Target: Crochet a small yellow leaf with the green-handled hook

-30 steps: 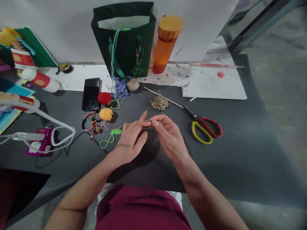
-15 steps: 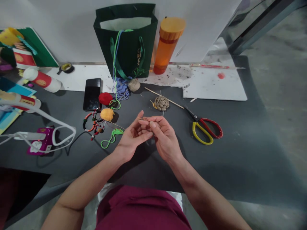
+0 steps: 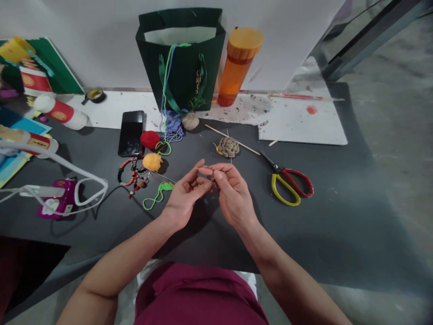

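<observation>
My left hand (image 3: pixel 184 196) is closed in a pinch, with a thin strand of yellowish yarn (image 3: pixel 162 175) running to it from the yellow yarn ball (image 3: pixel 152 161). Close against it, my right hand (image 3: pixel 233 192) has thumb and index finger pressed together near the left fingertips. A slim line crosses between the two index fingers; whether it is yarn or a thin tool I cannot tell. The small piece at the fingertips is mostly hidden. Beside the left wrist lies a green crocheted piece (image 3: pixel 165 186) with a loose tail. Beyond the right fingers sits a brown coiled yarn piece (image 3: pixel 228 147).
Scissors (image 3: pixel 287 180) lie to the right, a thin wooden stick (image 3: pixel 233 140) above them. Leftward are a red yarn ball (image 3: pixel 149 140), a beaded bracelet (image 3: pixel 126 174), a phone (image 3: pixel 131 134) and cables (image 3: pixel 77 167). A green paper bag (image 3: pixel 184 67) and an orange bottle (image 3: pixel 237 67) stand behind.
My fingers have shifted slightly at the pinch, and the left thumb has drawn back a little from the right hand. The things on the table stay in place.
</observation>
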Action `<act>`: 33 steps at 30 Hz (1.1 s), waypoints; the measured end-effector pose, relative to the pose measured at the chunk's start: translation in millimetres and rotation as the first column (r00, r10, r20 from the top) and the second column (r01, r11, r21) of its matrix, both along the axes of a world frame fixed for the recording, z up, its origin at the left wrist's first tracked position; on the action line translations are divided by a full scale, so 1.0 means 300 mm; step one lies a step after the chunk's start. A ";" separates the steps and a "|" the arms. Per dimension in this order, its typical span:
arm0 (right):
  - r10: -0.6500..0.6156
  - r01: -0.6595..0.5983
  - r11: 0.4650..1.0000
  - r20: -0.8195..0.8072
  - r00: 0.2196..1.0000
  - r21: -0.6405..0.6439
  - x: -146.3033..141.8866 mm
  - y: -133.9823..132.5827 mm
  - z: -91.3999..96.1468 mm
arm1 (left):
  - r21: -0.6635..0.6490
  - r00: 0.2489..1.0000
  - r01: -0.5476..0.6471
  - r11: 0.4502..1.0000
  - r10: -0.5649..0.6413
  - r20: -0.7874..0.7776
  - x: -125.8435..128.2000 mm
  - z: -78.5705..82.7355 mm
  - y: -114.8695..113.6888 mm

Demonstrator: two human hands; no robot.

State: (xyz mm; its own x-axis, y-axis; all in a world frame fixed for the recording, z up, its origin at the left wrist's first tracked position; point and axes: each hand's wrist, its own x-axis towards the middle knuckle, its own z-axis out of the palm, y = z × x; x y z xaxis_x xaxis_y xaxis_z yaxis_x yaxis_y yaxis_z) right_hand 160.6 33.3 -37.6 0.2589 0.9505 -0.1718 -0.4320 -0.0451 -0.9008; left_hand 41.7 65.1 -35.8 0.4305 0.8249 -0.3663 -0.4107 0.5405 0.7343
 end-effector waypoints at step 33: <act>0.087 0.216 0.971 0.993 0.075 -0.101 0.223 0.057 -0.122 | 0.038 0.992 -0.004 0.999 0.009 -0.128 -0.020 0.059 0.018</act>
